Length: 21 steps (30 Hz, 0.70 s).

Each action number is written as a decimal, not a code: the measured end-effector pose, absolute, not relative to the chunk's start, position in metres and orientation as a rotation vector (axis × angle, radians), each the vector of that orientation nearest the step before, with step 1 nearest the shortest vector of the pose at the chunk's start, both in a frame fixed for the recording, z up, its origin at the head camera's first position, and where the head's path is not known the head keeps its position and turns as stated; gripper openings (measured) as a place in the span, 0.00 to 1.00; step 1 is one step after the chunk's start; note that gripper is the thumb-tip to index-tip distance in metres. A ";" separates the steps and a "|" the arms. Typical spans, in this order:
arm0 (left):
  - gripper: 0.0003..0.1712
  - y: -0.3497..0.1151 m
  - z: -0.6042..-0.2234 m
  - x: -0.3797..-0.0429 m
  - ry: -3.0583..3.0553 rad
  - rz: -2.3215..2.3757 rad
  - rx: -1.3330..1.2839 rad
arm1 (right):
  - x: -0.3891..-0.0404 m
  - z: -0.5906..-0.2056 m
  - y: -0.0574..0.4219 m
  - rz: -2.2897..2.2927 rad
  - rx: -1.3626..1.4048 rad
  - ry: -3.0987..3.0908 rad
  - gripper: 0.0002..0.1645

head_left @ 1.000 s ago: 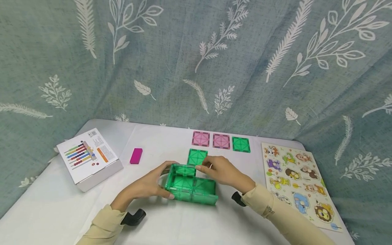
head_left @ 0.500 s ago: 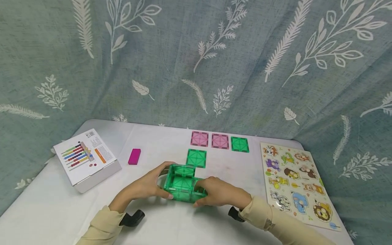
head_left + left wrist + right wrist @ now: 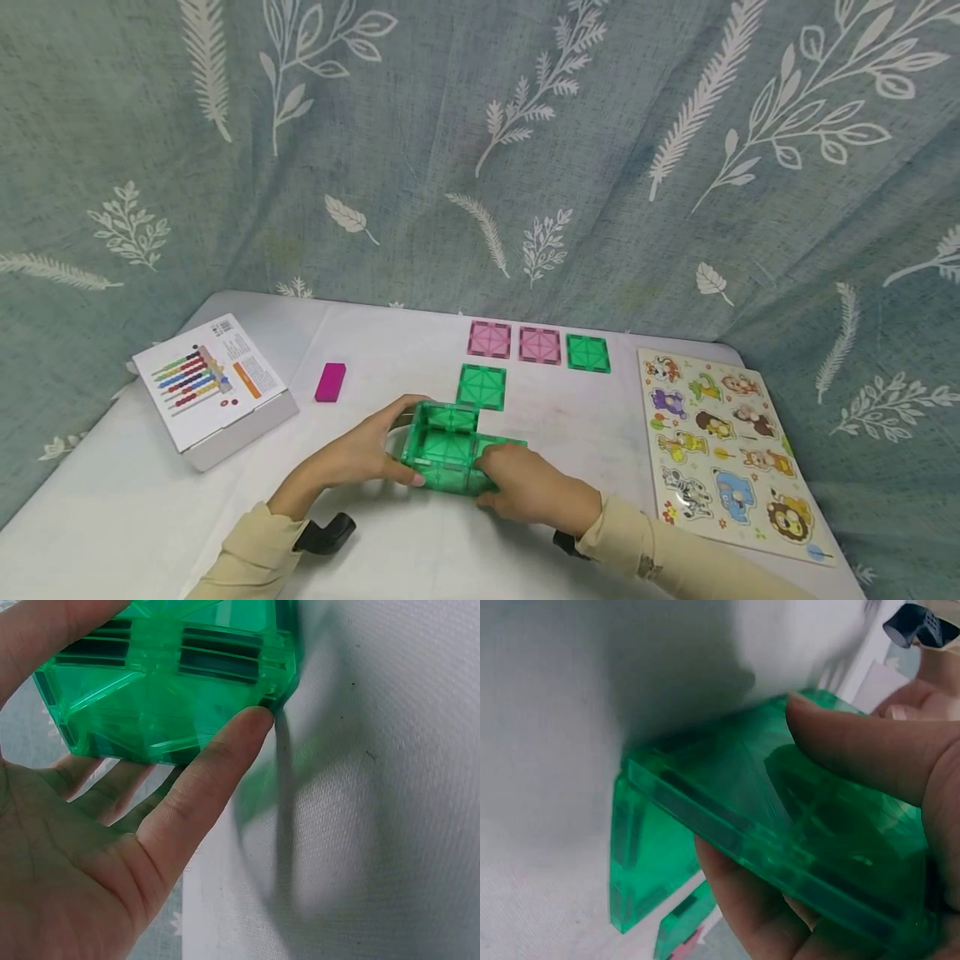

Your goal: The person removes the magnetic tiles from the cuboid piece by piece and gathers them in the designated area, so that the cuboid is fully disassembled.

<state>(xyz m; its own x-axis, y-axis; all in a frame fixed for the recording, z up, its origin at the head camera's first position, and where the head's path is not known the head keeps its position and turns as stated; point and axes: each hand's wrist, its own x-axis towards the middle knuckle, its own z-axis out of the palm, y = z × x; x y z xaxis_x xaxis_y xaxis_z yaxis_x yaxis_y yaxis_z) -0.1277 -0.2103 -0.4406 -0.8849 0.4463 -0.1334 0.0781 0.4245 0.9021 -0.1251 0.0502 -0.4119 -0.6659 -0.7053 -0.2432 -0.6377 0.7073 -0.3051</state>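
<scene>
Build (image 3: 442,448): green tiles on the white table (image 3: 390,550), between the two hands, with a walled cell at its left end.
Left hand (image 3: 356,454): curled round the left end, thumb at the near corner. A good anchor; best to brace lightly, without squeezing the walls inward.
Right hand (image 3: 528,483): pinching the near right tile (image 3: 757,799), thumb on one face and fingers behind the other.
Seam: the dark edge strips look like magnets, so bring edge to edge squarely — a skewed meeting could snap on crooked.
Tilt: whether that tile stands fully upright is hard to tell; I would true it against the neighbouring wall, then ease the pinch off slowly.
Loose green tile (image 3: 482,387): flat just behind the build; contact is unclear. Watch it — a stray magnet pull might shift it.
</scene>
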 end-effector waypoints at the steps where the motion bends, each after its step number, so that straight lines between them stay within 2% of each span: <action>1: 0.55 -0.210 -0.441 -0.128 2.328 1.450 0.451 | -0.124 -0.413 0.050 -0.275 -1.059 2.584 0.20; 14: 0.55 -0.211 -0.440 -0.128 2.335 1.444 0.461 | -0.111 -0.423 0.052 -0.251 -1.230 2.715 0.12; 21: 0.55 -0.212 -0.442 -0.129 2.314 1.459 0.472 | -0.109 -0.426 0.057 -0.290 -1.250 2.691 0.13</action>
<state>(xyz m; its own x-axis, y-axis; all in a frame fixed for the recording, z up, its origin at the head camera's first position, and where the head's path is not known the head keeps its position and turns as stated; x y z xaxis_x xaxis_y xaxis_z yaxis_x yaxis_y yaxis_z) -0.1287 -0.2116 -0.4417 -0.8782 0.4616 -0.1252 0.0861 0.4100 0.9080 -0.1092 0.0571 -0.4263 -0.6378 -0.7676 -0.0626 -0.7367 0.6318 -0.2409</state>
